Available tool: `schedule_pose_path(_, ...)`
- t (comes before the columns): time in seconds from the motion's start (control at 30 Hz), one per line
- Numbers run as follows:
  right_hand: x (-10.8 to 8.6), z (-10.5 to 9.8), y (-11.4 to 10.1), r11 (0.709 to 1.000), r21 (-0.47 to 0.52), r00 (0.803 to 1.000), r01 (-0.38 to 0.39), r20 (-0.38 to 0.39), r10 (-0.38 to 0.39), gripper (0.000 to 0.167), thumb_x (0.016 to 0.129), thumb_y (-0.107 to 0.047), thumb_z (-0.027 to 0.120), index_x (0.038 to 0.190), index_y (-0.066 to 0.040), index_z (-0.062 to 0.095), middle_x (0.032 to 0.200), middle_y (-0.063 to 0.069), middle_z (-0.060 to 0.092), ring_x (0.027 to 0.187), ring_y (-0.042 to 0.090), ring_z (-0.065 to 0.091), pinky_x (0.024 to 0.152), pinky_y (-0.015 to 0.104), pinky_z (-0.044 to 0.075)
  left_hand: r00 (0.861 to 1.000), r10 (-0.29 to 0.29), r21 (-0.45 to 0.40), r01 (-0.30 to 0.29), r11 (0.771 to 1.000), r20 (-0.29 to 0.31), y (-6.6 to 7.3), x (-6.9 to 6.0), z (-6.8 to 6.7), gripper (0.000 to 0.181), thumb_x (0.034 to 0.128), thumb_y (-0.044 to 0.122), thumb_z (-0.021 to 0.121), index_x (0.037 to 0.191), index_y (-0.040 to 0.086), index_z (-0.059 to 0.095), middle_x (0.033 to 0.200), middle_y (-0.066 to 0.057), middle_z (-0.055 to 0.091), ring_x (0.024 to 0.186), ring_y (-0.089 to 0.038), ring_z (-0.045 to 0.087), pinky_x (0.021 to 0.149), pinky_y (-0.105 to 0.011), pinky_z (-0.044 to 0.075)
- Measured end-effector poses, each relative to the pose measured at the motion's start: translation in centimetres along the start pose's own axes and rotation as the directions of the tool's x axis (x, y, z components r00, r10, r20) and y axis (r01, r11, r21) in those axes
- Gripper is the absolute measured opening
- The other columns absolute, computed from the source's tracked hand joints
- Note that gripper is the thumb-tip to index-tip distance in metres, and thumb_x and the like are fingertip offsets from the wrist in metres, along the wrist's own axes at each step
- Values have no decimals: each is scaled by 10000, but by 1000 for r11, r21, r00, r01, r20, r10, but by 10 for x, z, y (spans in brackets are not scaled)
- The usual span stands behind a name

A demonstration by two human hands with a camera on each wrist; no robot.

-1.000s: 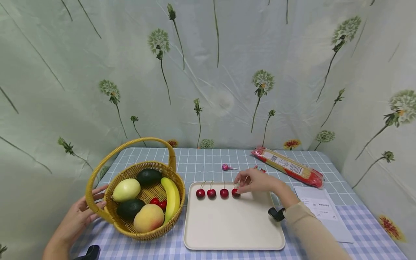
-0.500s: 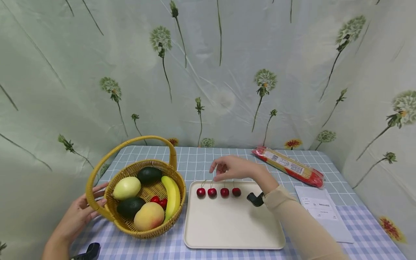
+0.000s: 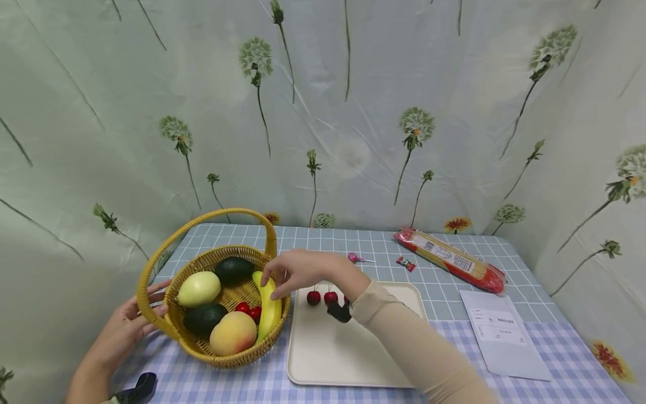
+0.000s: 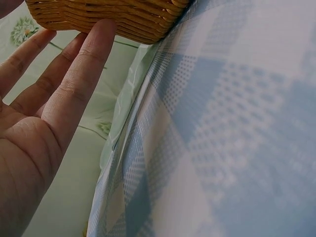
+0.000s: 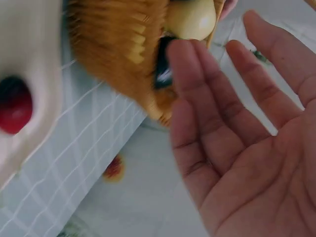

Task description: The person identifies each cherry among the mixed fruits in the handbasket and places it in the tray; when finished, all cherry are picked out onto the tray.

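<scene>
In the head view a yellow wicker basket (image 3: 237, 362) with a tall hoop handle stands on the left. It holds a banana (image 3: 270, 314), a peach (image 3: 233, 334), two dark avocado-like fruits, a pale yellow-green oval fruit (image 3: 199, 289) and small red fruits (image 3: 249, 310). The left hand (image 3: 128, 325) rests its extended fingers against the basket's left side. Above the banana hovers the right hand (image 3: 300, 272), fingers loosely bent, nothing in its grasp; the right wrist view shows its palm bare. Cherries (image 3: 313, 298) lie along the far side of the beige tray (image 3: 323, 359), some hidden by the right arm.
Behind the tray are a lollipop (image 3: 353, 257) and a small red wrapped candy (image 3: 406, 264). A long red-ended noodle package (image 3: 449, 258) lies at the back right, with a white labelled packet (image 3: 504, 336) in front of it. A floral curtain backs the table.
The right hand has left the rightmost cherry in the row and travelled left, over the tray, to the basket's right edge. The left hand stays at the basket.
</scene>
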State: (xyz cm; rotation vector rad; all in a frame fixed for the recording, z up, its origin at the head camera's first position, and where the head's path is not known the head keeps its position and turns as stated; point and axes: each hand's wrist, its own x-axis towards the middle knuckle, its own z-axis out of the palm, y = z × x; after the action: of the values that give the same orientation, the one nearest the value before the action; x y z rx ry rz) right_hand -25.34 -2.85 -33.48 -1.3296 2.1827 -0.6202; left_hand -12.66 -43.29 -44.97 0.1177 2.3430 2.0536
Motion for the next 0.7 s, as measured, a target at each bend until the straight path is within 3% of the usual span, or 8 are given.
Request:
schedule_pose_path(0.2,32,5,-17,1000,-29,999,7,48,-6,366,1000,-259,790,1342,-148,719,1248,50,763,1001,40,681,845,145,565,1000,1,0,-1,1000,-1,1,2,2,533,1104,33,551,1613,182,497,1252,185,681,1090,-12,724,846,-243,657)
schedule_pose_path(0.43,60,16,-29,997,4,988,-77,131,76,391,1027,-274,753,1386,-135,682,960,59,786,831,130,703,720,181,550,1000,15,-8,-15,1000,1,0,0,1,541,1106,25,543,1627,156,474,1261,176,676,1097,-9,722,846,-242,657)
schedule_pose_path(0.57,71,20,-33,990,13,977,-138,165,134,413,1032,-294,745,1413,-157,664,995,77,796,859,165,746,756,176,556,1000,17,-11,-17,1000,5,1,-1,0,544,1106,20,536,1627,165,472,1266,173,677,1100,-12,722,848,-245,657)
schedule_pose_path(0.7,81,23,-34,975,21,956,-222,203,213,394,1031,-331,743,1402,-222,666,1080,-19,732,885,137,752,794,187,580,1000,8,-14,-8,1000,9,1,0,-1,547,1109,24,532,1629,180,470,1274,180,677,1107,-5,719,849,-242,656)
